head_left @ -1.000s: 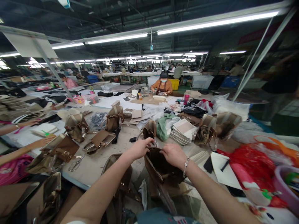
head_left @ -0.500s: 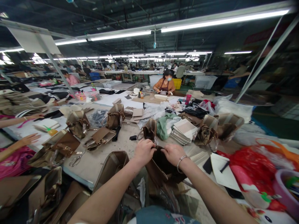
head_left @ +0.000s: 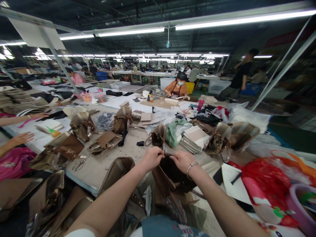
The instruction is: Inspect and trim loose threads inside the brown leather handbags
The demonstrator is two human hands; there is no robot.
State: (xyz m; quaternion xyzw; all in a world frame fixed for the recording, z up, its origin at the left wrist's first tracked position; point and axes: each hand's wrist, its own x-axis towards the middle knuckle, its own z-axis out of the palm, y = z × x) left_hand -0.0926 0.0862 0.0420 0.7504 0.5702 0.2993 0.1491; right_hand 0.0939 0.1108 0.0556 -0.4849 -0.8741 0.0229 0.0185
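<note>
A brown handbag (head_left: 163,179) stands open in front of my body, its dark inside facing up. My left hand (head_left: 153,158) pinches the far rim of the bag at the left. At the right of the same rim, my right hand (head_left: 184,161), with a bracelet at the wrist, grips the edge between thumb and fingers. A short stretch of rim shows between the two hands. Another brown bag (head_left: 116,174) stands just left of my left forearm. Beyond my hands sits a smaller brown bag (head_left: 158,136) with a loop handle.
Scissors (head_left: 80,163) lie at the left near several brown bags (head_left: 67,149). A stack of pale boards (head_left: 194,140) and a green plastic bag (head_left: 174,131) are ahead. Red plastic bags (head_left: 266,174) and a purple basin (head_left: 301,205) stand right. A co-worker's hands (head_left: 23,139) reach in from the left.
Both hands keep hold of the bag's rim in nearly the same place. The view has shifted slightly. A person in dark clothes now shows in the right background.
</note>
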